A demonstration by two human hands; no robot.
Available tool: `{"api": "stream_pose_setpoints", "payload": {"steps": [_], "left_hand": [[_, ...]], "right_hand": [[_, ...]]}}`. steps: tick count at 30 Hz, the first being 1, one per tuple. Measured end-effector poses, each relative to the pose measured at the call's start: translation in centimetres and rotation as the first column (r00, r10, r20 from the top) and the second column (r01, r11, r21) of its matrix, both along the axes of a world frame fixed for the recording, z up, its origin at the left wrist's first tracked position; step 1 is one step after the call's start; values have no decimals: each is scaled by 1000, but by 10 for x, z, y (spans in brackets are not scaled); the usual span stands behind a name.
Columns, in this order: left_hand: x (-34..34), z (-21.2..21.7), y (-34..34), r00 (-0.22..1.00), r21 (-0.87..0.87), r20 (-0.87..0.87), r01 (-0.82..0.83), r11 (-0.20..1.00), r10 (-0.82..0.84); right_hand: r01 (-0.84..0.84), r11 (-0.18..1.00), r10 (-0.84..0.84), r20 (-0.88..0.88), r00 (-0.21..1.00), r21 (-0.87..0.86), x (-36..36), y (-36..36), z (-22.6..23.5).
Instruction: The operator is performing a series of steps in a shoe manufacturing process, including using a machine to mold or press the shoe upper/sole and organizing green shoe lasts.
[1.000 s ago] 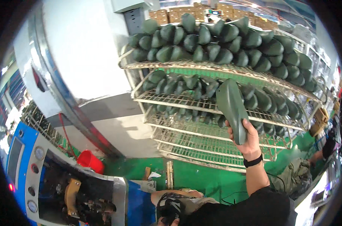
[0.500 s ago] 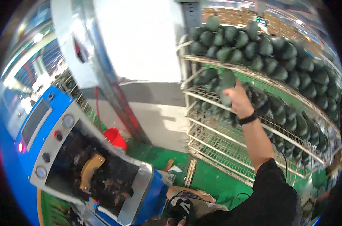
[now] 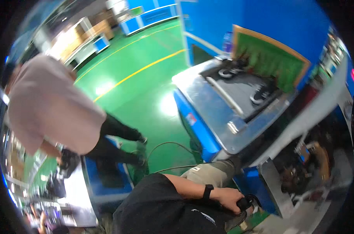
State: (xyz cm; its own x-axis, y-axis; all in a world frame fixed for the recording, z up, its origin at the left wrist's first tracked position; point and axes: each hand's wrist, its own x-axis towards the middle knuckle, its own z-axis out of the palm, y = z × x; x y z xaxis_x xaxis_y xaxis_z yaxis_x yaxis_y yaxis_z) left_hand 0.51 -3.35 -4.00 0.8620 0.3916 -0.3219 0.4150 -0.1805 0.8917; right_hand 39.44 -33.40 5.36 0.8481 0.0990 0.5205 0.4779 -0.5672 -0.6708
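Observation:
My left arm comes in from the lower edge in a black sleeve, with a black band on the wrist. My left hand (image 3: 226, 198) is closed on a black shoe (image 3: 245, 203) at the lower right, low in front of my body. Its fingertips are partly hidden by the shoe. A small skin-coloured patch shows beside the shoe and may belong to my right hand, whose fingers I cannot make out. Close to the shoe stands the machine (image 3: 270, 183) with a metal front plate and dark inside, holding a curved tan block (image 3: 323, 162).
A metal-topped table (image 3: 196, 95) carries two black-and-white shoes (image 3: 262, 93) on a grey belt before a green curtain (image 3: 266, 54). At left, another person (image 3: 52, 101) in a pale top leans over a white worktop (image 3: 77, 195). A cable (image 3: 165, 143) runs over the green floor.
My view has swung far to the left. The rack of dark green shoe lasts, where my right hand gripped one, has gone out of sight, and the table and the other person have come in.

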Motion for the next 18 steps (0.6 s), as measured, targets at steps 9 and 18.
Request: {"api": "stream_pose_setpoints", "payload": {"steps": [9,18], "left_hand": [[-128,65,-26,845,-85,33,-530,844,534],[-291,107,-146,127,-14,93,-992,129,988]], "right_hand": [[-726,638,572,-790,221,258,-88,180,-99],[-913,175,488,-838,-245,369,-234,291,-150]]}}
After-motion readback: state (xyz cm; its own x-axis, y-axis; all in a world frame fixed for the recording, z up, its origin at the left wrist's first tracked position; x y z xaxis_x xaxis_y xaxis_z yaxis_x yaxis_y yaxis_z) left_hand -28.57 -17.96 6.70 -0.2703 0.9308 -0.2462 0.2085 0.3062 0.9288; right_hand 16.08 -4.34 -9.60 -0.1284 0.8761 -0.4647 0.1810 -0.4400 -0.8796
